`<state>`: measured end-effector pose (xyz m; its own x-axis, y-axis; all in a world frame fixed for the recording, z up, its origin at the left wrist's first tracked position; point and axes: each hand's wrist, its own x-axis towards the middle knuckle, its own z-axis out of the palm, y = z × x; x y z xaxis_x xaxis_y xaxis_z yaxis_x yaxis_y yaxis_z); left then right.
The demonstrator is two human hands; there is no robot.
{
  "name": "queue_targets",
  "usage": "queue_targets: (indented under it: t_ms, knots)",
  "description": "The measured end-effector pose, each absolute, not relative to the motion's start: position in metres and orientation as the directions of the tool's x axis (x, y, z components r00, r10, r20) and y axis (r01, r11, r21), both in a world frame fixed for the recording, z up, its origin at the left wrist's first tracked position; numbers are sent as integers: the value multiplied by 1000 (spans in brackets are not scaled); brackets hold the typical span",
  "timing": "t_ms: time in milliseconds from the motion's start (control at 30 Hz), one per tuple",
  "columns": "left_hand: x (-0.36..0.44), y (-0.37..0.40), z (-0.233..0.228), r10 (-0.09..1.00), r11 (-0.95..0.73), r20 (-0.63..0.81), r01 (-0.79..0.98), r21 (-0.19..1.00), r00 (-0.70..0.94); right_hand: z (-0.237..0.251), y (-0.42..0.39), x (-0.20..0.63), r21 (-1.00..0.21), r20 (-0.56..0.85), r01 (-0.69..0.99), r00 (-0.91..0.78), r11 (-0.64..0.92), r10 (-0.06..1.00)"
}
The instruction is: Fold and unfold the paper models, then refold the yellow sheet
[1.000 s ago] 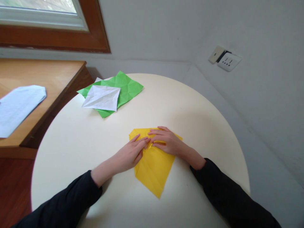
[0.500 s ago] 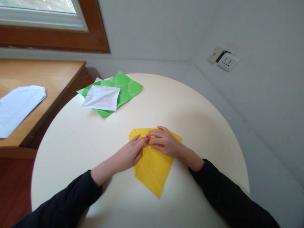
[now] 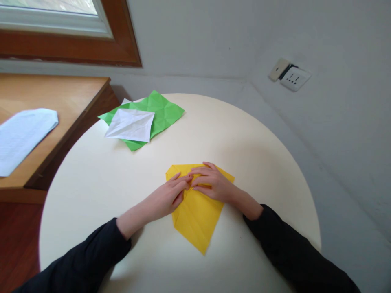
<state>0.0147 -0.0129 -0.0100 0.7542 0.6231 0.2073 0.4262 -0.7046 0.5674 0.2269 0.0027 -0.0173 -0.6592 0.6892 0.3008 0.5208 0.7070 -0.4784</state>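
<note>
A sheet of yellow origami paper (image 3: pixel 197 221) lies on the round table, with crease lines across it and its upper left corner folded in. My left hand (image 3: pixel 172 191) rests on the paper's left side, its fingers bent and closed on a small part of the paper near the middle. From the right, my right hand (image 3: pixel 212 182) comes over the upper part, fingers curled and pinching at the same spot. The fingertips of both hands almost meet there. Just what part of the paper they grip is hidden beneath the fingers.
Toward the back left of the white round table (image 3: pixel 253 154), a creased white paper (image 3: pixel 131 125) lies on a creased green paper (image 3: pixel 166 110). A wooden desk (image 3: pixel 70 93) with printed sheets (image 3: pixel 24 136) stands at left. A wall socket (image 3: pixel 295 78) is at upper right.
</note>
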Motion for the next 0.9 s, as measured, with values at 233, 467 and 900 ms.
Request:
queue_targets:
  t_ms: [233,467,900]
  knots:
    - [15,-13,-9,640,-667,156,444,598,753,-18,3,223,-455,359,520,-636,723,683]
    - [16,-13,-4,637,-660,168,420,623,752,-15,2,220,-525,319,529,-604,667,731]
    - [15,-12,-6,611,-699,207,397,595,764,-15,5,217,-597,253,562,-545,572,799]
